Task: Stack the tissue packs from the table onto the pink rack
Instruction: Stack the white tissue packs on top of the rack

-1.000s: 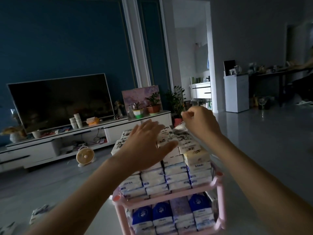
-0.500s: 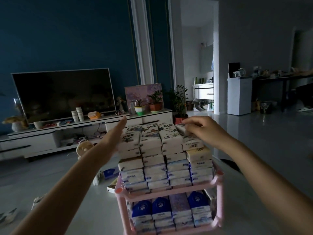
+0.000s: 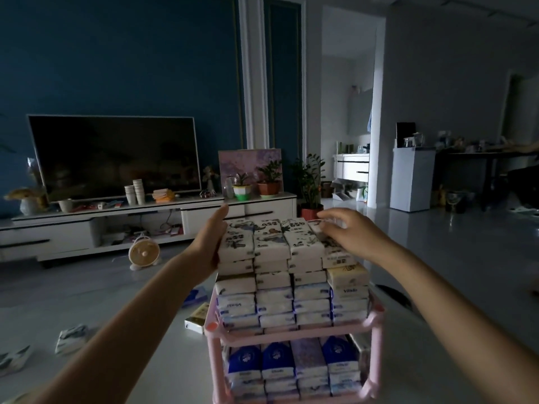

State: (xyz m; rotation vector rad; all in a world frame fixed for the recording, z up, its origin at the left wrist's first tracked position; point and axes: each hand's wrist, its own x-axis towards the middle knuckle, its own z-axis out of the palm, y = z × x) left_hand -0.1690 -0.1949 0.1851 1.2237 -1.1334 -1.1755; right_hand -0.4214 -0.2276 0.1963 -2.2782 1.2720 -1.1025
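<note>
Tissue packs (image 3: 271, 243) flanked: left hand (image 3: 208, 243) flat alongside, right hand (image 3: 350, 234) curled atop (grip unclear).

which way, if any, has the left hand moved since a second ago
Yes, leftward. The left hand was over the white tissue pack stack on the pink plastic rack; now it lies flat against the stack's left side.
</note>
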